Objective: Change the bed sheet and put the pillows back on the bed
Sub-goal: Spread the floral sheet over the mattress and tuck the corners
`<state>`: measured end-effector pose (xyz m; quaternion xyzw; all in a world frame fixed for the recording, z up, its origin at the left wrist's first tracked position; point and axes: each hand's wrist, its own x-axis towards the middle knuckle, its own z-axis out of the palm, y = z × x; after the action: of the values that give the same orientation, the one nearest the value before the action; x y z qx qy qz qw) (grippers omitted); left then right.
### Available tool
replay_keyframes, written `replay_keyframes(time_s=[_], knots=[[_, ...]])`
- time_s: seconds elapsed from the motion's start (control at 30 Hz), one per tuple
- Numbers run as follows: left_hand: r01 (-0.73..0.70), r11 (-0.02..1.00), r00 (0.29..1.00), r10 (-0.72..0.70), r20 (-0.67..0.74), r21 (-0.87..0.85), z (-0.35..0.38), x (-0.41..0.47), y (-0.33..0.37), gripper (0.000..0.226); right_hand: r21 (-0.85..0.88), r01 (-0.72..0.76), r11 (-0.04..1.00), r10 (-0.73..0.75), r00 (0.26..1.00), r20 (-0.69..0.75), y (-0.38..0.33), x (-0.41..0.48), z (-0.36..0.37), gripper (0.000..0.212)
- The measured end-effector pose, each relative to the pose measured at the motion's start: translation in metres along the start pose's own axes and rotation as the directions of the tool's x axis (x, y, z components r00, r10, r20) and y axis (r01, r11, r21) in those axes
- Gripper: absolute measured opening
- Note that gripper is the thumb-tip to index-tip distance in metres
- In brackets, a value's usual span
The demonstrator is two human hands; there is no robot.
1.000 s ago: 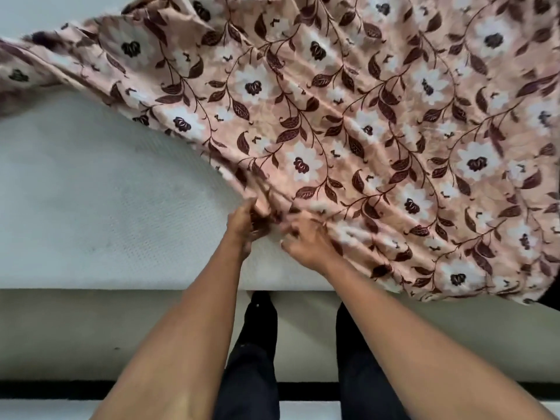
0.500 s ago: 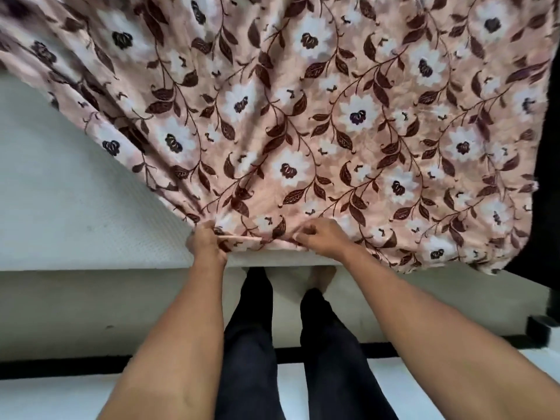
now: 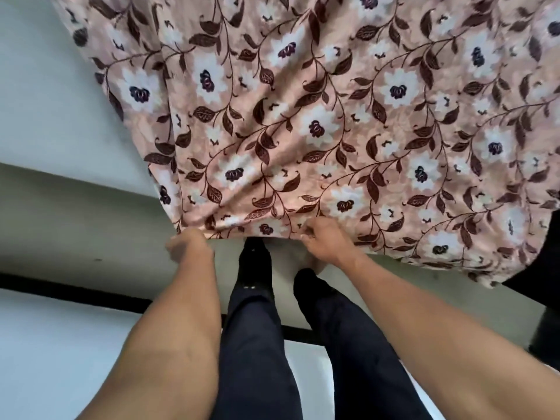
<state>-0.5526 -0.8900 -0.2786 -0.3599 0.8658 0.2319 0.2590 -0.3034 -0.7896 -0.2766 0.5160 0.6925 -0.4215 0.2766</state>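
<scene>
The floral sheet (image 3: 318, 116) fills most of the upper and right frame. Its near hem now hangs past the edge of the mattress (image 3: 45, 95) and down over the pale side of the bed (image 3: 75, 225). A second ago that hem lay bunched on top of the mattress with both hands close together on it. Since then the cloth has been drawn toward the person and the hands have spread apart along the hem.

The left hand (image 3: 188, 247) sits at the lower middle of the frame, at the hem's left end. Its fingers are curled in a narrow grip on the edge of the cloth, though blur softens the detail. The right hand (image 3: 325, 244), just right of centre, pinches the hem with fingers curled over it, and the stretch of fabric between the two hands runs fairly straight.

Bare mattress shows at the upper left, so the sheet does not cover that side. The person's legs (image 3: 257, 328) stand between the arms at the bottom centre, on a light floor (image 3: 45, 359).

As a judgement, the sheet has reached the near edge, so this side looks ready for settling or tucking. Whether it is going on or coming off cannot be told from the cloth alone. No pillows are in view, so that part of the task looks undone.
</scene>
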Motion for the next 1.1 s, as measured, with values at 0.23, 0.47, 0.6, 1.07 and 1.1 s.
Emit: replay_keyframes(time_s=[0.23,0.47,0.6,1.07,1.1], knots=[[-0.082,0.985,0.957,0.121,0.263,-0.155,0.022,0.003,0.028,0.032,0.022,0.076,0.997,-0.071,0.982,-0.173,-0.017,0.009,-0.029,0.014],[-0.163,0.973,0.983,0.175,-0.059,0.165,0.014,0.023,0.025,0.036,-0.008,0.095,0.995,-0.094,0.979,-0.183,-0.043,0.020,-0.038,0.018],[-0.001,0.962,0.994,0.032,-0.108,0.274,-0.006,0.035,0.013,0.039,-0.062,0.119,0.991,-0.127,0.980,-0.150,-0.044,0.011,-0.044,0.015],[-0.319,0.926,0.938,0.280,0.203,0.199,-0.079,-0.038,0.097,0.044,-0.270,0.254,0.929,-0.277,0.960,-0.050,-0.144,-0.031,-0.111,0.028],[-0.344,0.914,0.929,0.297,0.221,0.216,-0.078,-0.038,0.100,0.044,-0.289,0.254,0.923,-0.281,0.958,-0.055,-0.148,-0.029,-0.115,0.027]])
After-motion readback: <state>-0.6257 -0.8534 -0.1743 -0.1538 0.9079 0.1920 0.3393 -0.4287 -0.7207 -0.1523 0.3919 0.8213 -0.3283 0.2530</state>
